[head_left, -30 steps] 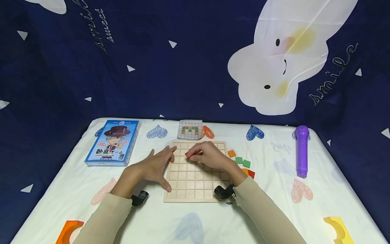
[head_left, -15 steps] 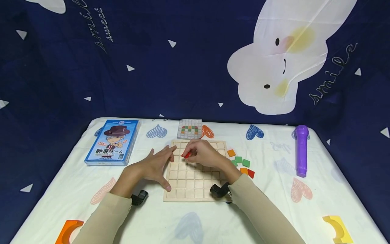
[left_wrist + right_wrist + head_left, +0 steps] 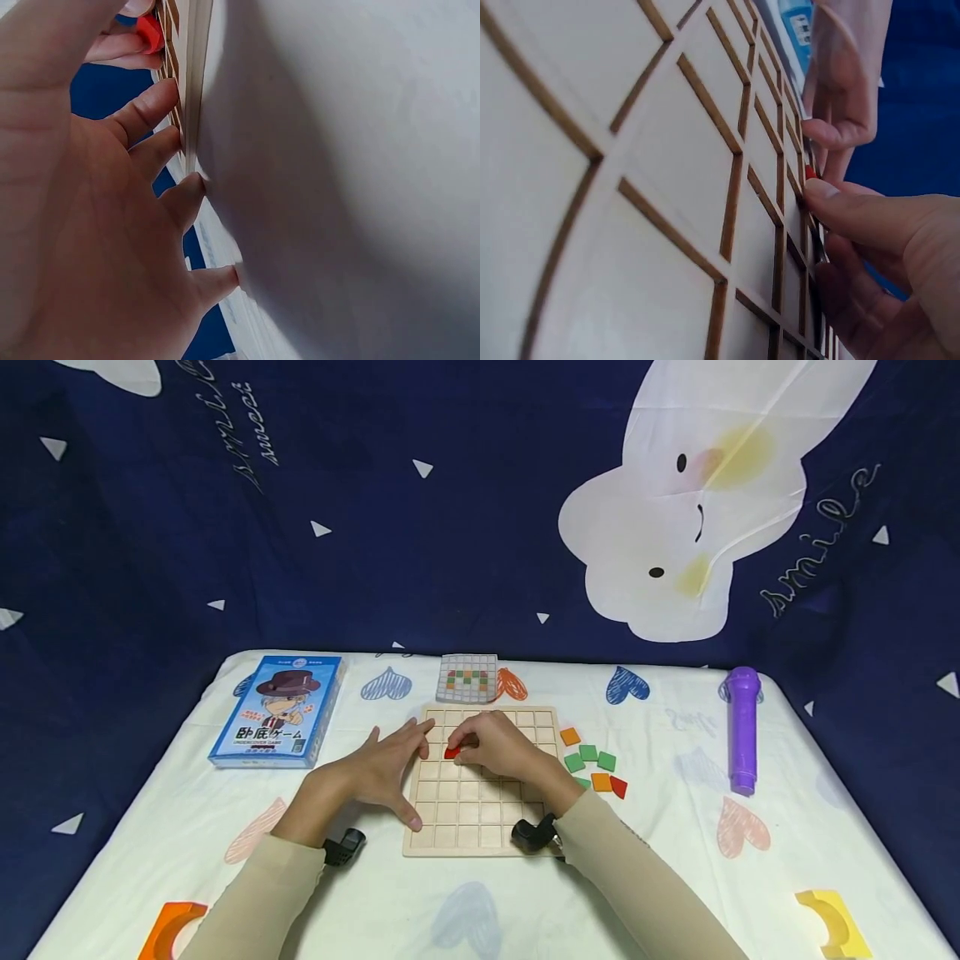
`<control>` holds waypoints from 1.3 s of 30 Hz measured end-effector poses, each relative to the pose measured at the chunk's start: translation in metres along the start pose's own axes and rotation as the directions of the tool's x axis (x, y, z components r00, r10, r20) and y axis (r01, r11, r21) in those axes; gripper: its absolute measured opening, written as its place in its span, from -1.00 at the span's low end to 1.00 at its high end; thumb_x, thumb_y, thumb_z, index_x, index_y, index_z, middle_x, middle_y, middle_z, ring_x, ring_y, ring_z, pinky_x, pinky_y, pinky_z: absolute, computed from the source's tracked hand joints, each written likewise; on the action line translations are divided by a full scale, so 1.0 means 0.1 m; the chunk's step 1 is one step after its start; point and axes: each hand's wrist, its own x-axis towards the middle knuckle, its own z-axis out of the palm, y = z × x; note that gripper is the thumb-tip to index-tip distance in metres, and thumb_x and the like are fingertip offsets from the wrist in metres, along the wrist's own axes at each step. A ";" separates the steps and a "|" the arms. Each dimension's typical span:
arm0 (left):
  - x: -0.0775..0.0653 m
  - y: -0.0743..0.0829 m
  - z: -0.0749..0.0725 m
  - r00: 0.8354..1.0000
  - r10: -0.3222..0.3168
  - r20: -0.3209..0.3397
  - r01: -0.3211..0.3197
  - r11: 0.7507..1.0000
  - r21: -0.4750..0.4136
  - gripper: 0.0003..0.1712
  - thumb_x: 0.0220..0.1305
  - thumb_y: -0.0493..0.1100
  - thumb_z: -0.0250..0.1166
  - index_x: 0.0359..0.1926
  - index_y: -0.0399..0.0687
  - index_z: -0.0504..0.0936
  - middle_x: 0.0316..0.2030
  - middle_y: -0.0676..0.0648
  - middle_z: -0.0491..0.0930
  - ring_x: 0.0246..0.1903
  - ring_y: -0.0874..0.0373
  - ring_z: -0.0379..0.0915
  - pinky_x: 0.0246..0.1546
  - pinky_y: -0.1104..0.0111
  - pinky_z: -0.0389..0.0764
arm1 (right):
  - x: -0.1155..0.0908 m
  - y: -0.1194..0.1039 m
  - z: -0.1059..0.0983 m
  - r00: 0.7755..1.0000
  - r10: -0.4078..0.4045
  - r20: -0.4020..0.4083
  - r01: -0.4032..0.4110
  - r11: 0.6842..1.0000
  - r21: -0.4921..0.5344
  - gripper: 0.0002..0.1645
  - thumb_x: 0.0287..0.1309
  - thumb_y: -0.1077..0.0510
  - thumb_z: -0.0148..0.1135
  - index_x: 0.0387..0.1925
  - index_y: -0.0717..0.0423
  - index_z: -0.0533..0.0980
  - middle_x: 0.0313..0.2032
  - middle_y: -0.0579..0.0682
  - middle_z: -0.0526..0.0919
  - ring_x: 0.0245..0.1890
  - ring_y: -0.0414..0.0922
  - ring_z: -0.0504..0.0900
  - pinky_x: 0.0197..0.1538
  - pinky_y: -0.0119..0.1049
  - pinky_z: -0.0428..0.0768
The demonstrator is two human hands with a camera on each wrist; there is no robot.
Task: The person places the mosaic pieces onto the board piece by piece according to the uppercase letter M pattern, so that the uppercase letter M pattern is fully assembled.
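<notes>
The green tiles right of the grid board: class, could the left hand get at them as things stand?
Probably not directly: the right hand, pinching a red tile, reaches over the grid board between the left hand and the green tiles. Going over or around might work.

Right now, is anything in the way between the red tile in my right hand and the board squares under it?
Nothing visible stands between the red tile and the board. Your left hand is at the board's left edge, clear of the tile. I can't tell whether the tile touches the board.
</notes>
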 end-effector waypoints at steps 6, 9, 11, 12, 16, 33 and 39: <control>0.00 -0.01 0.00 1.000 0.004 -0.001 -0.004 1.000 0.000 0.04 -0.48 0.38 0.71 -0.01 0.09 0.37 0.65 -0.14 -0.07 0.64 -0.25 -0.22 0.48 -0.50 -0.22 | 0.00 0.00 0.01 1.000 -0.021 -0.010 0.020 0.999 -0.031 -0.89 0.12 0.16 0.51 -0.27 0.00 0.76 -0.23 -0.12 0.80 -0.24 -0.27 0.63 -0.10 -0.44 0.59; -0.01 0.00 0.00 1.000 0.007 0.001 -0.007 1.000 -0.007 0.04 -0.47 0.38 0.71 -0.02 0.07 0.37 0.65 -0.16 -0.07 0.64 -0.28 -0.21 0.47 -0.51 -0.22 | -0.01 0.00 0.01 0.999 -0.032 -0.008 0.031 0.999 -0.028 -0.92 0.14 0.17 0.50 -0.29 0.00 0.77 -0.25 -0.12 0.78 -0.23 -0.26 0.64 -0.13 -0.46 0.60; -0.01 0.00 0.00 1.000 0.007 0.000 -0.007 1.000 -0.011 0.03 -0.47 0.38 0.71 -0.02 0.06 0.37 0.65 -0.17 -0.06 0.64 -0.29 -0.20 0.46 -0.51 -0.22 | -0.01 0.01 0.01 0.999 -0.041 -0.006 0.041 0.999 -0.026 -0.93 0.15 0.18 0.49 -0.29 0.00 0.77 -0.26 -0.11 0.77 -0.23 -0.25 0.65 -0.15 -0.47 0.61; -0.01 0.00 0.00 1.000 0.005 0.001 -0.005 1.000 -0.013 0.03 -0.46 0.38 0.71 -0.02 0.06 0.37 0.65 -0.17 -0.06 0.64 -0.28 -0.21 0.47 -0.51 -0.22 | -0.01 0.01 0.01 0.999 -0.042 -0.005 0.042 0.999 -0.026 -0.93 0.15 0.18 0.48 -0.29 0.00 0.77 -0.26 -0.11 0.77 -0.23 -0.25 0.65 -0.15 -0.48 0.62; -0.02 0.01 -0.01 1.000 0.004 -0.003 -0.004 1.000 -0.015 0.03 -0.46 0.37 0.71 -0.03 0.06 0.37 0.65 -0.17 -0.06 0.64 -0.28 -0.20 0.47 -0.51 -0.22 | 0.00 0.00 0.02 1.000 -0.031 -0.006 0.031 0.999 -0.026 -0.93 0.16 0.17 0.48 -0.28 0.00 0.77 -0.25 -0.11 0.77 -0.23 -0.25 0.66 -0.13 -0.47 0.61; 0.00 0.00 0.00 1.000 0.003 -0.005 -0.003 1.000 -0.012 0.03 -0.47 0.37 0.72 -0.03 0.07 0.38 0.65 -0.16 -0.06 0.63 -0.29 -0.19 0.46 -0.51 -0.22 | 0.02 -0.03 0.00 1.000 0.011 0.020 -0.010 0.999 -0.032 -0.92 0.17 0.21 0.46 -0.28 0.02 0.77 -0.26 -0.10 0.77 -0.25 -0.27 0.64 -0.14 -0.46 0.60; -0.01 -0.01 0.01 1.000 0.006 -0.009 -0.006 1.000 -0.016 0.03 -0.47 0.38 0.71 -0.03 0.07 0.37 0.65 -0.16 -0.05 0.64 -0.28 -0.20 0.47 -0.51 -0.23 | 0.02 -0.03 0.01 1.000 0.019 0.021 -0.018 0.999 -0.028 -0.91 0.17 0.24 0.45 -0.28 0.02 0.78 -0.24 -0.10 0.78 -0.22 -0.25 0.65 -0.12 -0.44 0.60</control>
